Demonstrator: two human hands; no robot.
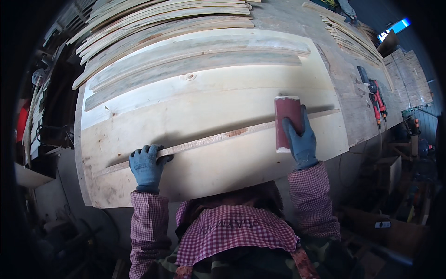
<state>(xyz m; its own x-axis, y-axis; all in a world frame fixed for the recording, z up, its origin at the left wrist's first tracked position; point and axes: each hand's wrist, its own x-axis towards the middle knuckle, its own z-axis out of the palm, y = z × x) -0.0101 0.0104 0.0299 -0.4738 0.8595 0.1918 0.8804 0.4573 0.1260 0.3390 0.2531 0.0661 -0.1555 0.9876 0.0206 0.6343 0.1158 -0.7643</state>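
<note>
The near edge of the pale board [223, 95] runs just beyond the person's checked apron [237, 232]. The gloved left hand [145, 168] curls round a narrow wooden strip [209, 141], near its left end; the strip slants across the board. The gloved right hand [304, 144] grasps a red-brown block [284, 122] at the strip's right part. Farther off, a broad band of board separates strip from two slats [223, 60]; red-handled tools [377, 102] lie past the right edge.
</note>
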